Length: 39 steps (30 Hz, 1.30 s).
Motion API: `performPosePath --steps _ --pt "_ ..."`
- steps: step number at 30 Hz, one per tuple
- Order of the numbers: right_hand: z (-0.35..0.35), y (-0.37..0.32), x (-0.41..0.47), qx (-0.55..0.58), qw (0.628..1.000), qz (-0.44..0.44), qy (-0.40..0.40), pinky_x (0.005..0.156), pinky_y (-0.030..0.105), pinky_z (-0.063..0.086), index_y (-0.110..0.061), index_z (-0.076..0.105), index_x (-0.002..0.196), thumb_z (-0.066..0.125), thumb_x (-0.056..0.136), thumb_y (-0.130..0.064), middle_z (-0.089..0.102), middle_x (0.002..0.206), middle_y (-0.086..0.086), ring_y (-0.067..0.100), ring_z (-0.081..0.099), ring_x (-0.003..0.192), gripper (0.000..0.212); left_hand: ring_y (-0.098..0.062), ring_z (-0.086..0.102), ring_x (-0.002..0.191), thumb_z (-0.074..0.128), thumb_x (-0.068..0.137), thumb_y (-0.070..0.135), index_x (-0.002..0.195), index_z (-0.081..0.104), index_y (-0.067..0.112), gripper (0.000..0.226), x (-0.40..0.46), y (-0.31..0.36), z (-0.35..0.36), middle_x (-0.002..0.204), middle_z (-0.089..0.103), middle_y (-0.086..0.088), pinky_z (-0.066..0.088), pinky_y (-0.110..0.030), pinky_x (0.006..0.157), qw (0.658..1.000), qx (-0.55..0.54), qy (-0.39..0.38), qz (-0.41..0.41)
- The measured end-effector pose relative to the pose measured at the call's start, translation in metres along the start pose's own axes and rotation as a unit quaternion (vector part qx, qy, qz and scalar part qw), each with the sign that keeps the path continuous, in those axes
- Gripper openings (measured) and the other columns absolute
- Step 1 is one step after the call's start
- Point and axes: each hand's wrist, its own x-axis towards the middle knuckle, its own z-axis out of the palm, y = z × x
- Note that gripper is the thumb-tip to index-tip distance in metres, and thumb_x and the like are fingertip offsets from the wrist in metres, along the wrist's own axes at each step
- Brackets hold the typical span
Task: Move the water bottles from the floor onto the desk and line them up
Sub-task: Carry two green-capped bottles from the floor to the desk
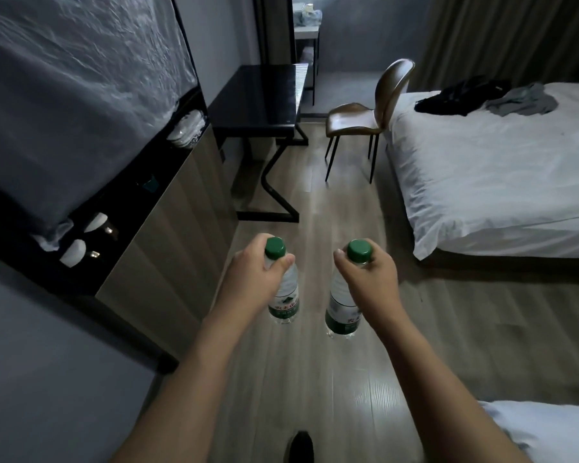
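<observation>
Two clear water bottles with green caps and green labels hang upright above the wooden floor. My left hand (253, 275) grips the neck of the left bottle (285, 302). My right hand (370, 279) grips the neck of the right bottle (343, 312). The two bottles are apart, side by side. The black desk (258, 98) stands ahead at the left, well beyond both hands, its top bare.
A brown chair (365, 118) stands right of the desk, next to a white bed (495, 168) with dark clothes on it. A wooden cabinet (168, 235) with a covered screen above runs along the left. Open floor (321, 202) leads to the desk. A shoe tip (301, 446) shows below.
</observation>
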Motion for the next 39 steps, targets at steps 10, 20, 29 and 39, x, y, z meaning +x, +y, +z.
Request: performPosePath --steps 10,20,29,39 --pt "0.034 0.005 0.138 -0.005 1.000 0.001 0.031 0.053 0.014 0.040 -0.014 0.059 0.072 0.072 0.083 -0.021 0.060 0.070 0.003 0.001 0.048 0.054 0.019 0.000 0.055 0.073 0.069 0.087 0.039 0.094 0.054 0.035 0.017 0.144 -0.002 0.028 0.080 0.060 0.014 0.038 -0.020 0.059 0.999 0.005 -0.029 0.031" --pt "0.043 0.048 0.290 -0.002 0.999 -0.003 0.044 0.052 0.013 0.037 -0.016 0.056 0.068 0.072 0.083 -0.020 0.055 0.060 -0.009 0.001 0.046 0.054 0.022 0.000 0.057 0.076 0.068 0.088 0.037 0.095 0.056 0.030 0.015 0.293 0.019 0.090 0.082 0.061 0.012 0.037 -0.020 0.059 0.999 0.003 -0.037 0.024" --pt "0.036 0.070 0.438 -0.009 1.000 -0.022 0.017 0.053 0.009 0.037 -0.023 0.054 0.067 0.071 0.084 -0.020 0.056 0.060 -0.015 -0.002 0.048 0.054 0.024 -0.011 0.059 0.082 0.069 0.089 0.034 0.105 0.059 0.022 0.023 0.426 0.053 0.141 0.086 0.062 0.010 0.043 -0.027 0.067 1.000 -0.003 -0.018 0.018" --pt "0.071 0.105 0.590 -0.005 1.000 -0.015 0.008 0.052 0.010 0.037 -0.023 0.053 0.065 0.070 0.084 -0.022 0.055 0.058 -0.013 -0.001 0.047 0.053 0.026 -0.014 0.060 0.086 0.068 0.089 0.037 0.103 0.059 0.024 0.021 0.581 0.048 0.184 0.089 0.062 0.011 0.048 -0.032 0.071 1.000 0.012 -0.020 0.016"
